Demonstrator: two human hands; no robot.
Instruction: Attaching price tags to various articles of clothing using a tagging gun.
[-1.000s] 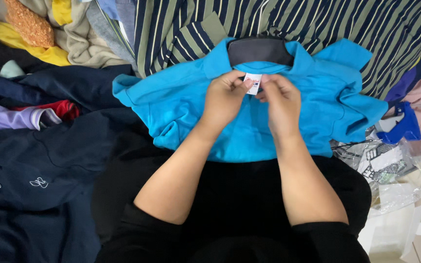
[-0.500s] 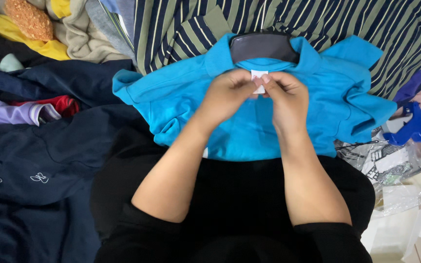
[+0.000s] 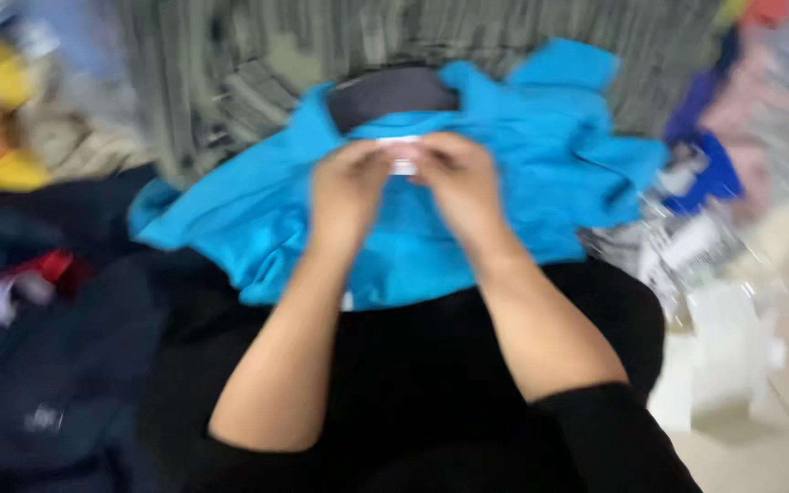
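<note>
A: What is in hand here?

B: A small white tag point(image 3: 403, 164), pinched between the fingertips of both hands. It sits at the neck of a bright blue shirt point(image 3: 394, 246) that lies spread across the lap, collar away from the body. The frame is blurred, so fine detail of the tag is lost.

A: And each hand?

B: The left hand point(image 3: 347, 187) is curled nearly closed, thumb and fingers meeting on the tag's left edge. The right hand point(image 3: 463, 187) is curled the same way on the right edge. Both are touching the tag and rest on the shirt.

A: So which step would you call it?

B: I judge it to be the checking of the tag, with the shirt laid flat and not yet folded or set aside.

A: What does the next move ask for?

B: Probably a steady pinch and a slight lift, so the tag turns face up without dragging the collar.

A: What lies around?

B: Just beyond the fingertips, a dark hanger point(image 3: 393, 96) in the collar. Farther out, a striped cloth point(image 3: 257, 55). Off to the left hand's side, dark navy clothes point(image 3: 57, 365); off to the right hand's side, clear plastic bags point(image 3: 714, 301).
</note>
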